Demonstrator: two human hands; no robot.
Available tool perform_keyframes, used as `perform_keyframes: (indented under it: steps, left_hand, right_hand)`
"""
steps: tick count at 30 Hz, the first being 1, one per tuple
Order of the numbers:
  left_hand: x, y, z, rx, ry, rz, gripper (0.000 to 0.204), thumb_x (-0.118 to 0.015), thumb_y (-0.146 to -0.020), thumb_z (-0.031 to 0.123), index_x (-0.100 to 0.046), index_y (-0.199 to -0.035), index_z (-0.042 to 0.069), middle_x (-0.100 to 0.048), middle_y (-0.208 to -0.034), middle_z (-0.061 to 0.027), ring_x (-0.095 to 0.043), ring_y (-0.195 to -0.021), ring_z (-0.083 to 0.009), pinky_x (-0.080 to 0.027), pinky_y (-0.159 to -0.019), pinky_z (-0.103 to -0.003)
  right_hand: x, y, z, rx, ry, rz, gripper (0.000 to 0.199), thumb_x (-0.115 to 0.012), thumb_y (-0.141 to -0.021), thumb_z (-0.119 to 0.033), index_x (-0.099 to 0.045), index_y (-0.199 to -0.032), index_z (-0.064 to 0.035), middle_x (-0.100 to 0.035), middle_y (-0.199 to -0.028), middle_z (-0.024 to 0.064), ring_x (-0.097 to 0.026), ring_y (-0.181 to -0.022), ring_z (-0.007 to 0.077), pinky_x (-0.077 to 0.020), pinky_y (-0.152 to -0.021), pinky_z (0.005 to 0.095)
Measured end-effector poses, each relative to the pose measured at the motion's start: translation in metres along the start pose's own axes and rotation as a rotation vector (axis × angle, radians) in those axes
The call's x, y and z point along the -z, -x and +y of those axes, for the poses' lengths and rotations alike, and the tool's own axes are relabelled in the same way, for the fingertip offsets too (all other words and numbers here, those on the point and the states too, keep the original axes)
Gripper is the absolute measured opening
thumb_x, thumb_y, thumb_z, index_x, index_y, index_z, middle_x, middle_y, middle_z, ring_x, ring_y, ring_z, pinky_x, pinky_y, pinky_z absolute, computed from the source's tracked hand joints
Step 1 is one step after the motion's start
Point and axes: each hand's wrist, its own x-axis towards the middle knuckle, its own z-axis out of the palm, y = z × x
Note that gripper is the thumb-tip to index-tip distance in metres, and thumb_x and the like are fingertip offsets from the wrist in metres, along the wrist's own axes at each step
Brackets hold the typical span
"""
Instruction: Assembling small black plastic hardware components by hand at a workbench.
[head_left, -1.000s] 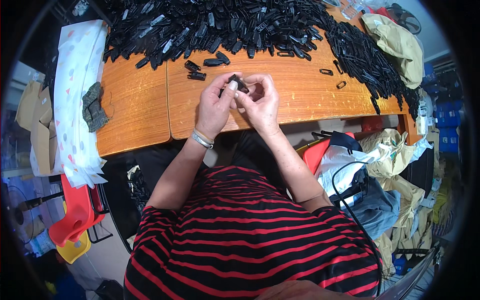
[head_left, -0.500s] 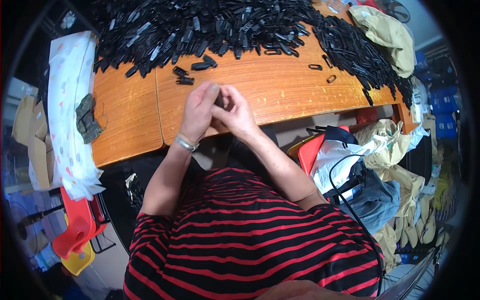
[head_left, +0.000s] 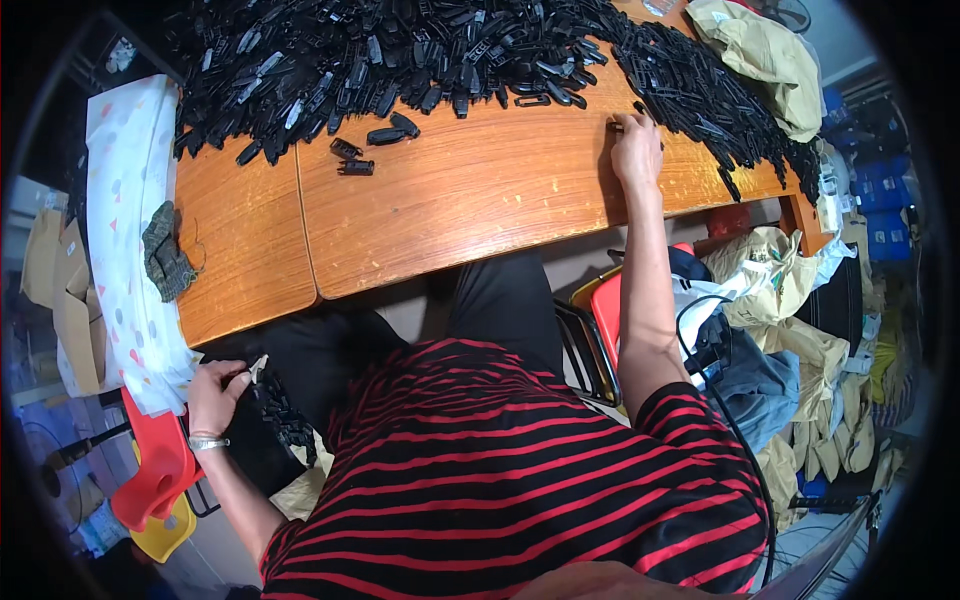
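My right hand [head_left: 637,155] reaches out to the right part of the table, its fingers closed down on a small black plastic frame [head_left: 614,127]. Another such piece [head_left: 640,107] lies just beyond the fingertips. Down at the left, below the table edge, my left hand [head_left: 213,395] has thumb and fingers pinched at the pale rim of an open paper bag [head_left: 305,485]; the exact grip is small and partly hidden. Black plastic parts [head_left: 287,420] show inside that bag. Two dark clip bodies [head_left: 355,168] and a pair of smooth black covers [head_left: 392,131] lie at mid-table.
A large heap of black plastic parts [head_left: 380,60] covers the table's far side; a heap of thin black frames [head_left: 720,105] runs down the right. A patterned white sheet [head_left: 130,230] and a dark cloth [head_left: 165,255] lie left. Red chairs [head_left: 155,470] and paper bags [head_left: 760,270] stand around.
My hands were together over the table's front edge. They have parted: the right went out to the frames at the right, the left down to the bag at the lower left.
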Motion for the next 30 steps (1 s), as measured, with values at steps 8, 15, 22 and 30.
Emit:
perform_keyframes:
  steps: [8, 15, 22, 30]
  left_hand:
    - [-0.036, -0.080, 0.102, -0.222, 0.399, 0.308, 0.010, -0.062, -0.089, 0.009, -0.065, -0.095, 0.001, -0.064, -0.080, -0.0052, -0.061, -0.073, -0.0130, -0.048, -0.067, -0.026]
    - [-0.065, -0.174, 0.178, -0.658, -0.127, 0.620, 0.028, -0.069, -0.078, 0.007, -0.065, -0.105, 0.008, -0.060, -0.101, -0.0074, -0.057, -0.096, -0.0267, -0.049, -0.078, -0.037]
    - [-0.076, -0.191, 0.178, -0.561, -0.287, 0.484, 0.021, -0.070, -0.077, 0.009, -0.062, -0.096, 0.005, -0.059, -0.099, -0.0082, -0.057, -0.095, -0.0265, -0.050, -0.079, -0.038]
    - [-0.120, -0.171, 0.198, -0.331, 0.603, 0.251, 0.017, -0.068, -0.082, 0.002, -0.053, -0.088, 0.004, -0.057, -0.082, -0.0015, -0.054, -0.062, -0.0053, -0.043, -0.054, -0.019]
  right_hand:
    - [0.009, 0.010, -0.050, 0.119, -0.115, -0.178, 0.019, -0.066, -0.080, -0.015, -0.072, -0.097, -0.0110, -0.064, -0.094, 0.0162, -0.061, -0.091, 0.0346, -0.0499, -0.079, 0.0432]
    - [0.030, 0.071, -0.147, 0.365, -0.545, -0.280, 0.020, -0.069, -0.081, -0.016, -0.066, -0.098, -0.0046, -0.063, -0.090, 0.0148, -0.063, -0.085, 0.0330, -0.0508, -0.073, 0.0398]
    - [0.030, 0.095, -0.180, 0.364, -0.792, -0.364, 0.020, -0.070, -0.080, -0.013, -0.065, -0.096, -0.0021, -0.063, -0.087, 0.0130, -0.064, -0.078, 0.0296, -0.0504, -0.068, 0.0372]
    - [0.026, 0.105, -0.214, 0.012, -1.130, -0.494, 0.017, -0.063, -0.089, -0.007, -0.055, -0.101, 0.0019, -0.061, -0.080, 0.0043, -0.058, -0.069, 0.0083, -0.0478, -0.061, 0.0242]
